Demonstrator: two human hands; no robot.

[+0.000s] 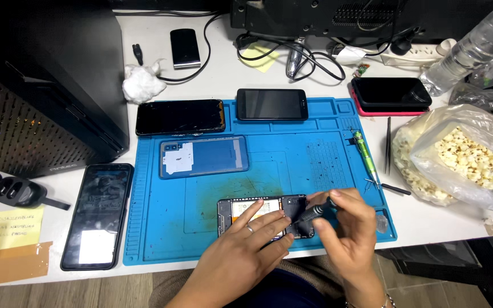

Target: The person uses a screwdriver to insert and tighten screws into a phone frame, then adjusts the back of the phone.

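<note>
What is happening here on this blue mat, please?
A person works on an opened phone lying on the blue mat. The left hand steadies it, while the right hand holds a small screwdriver with its tip on the phone's inside. A blue back cover and other phones lie nearby.
</note>
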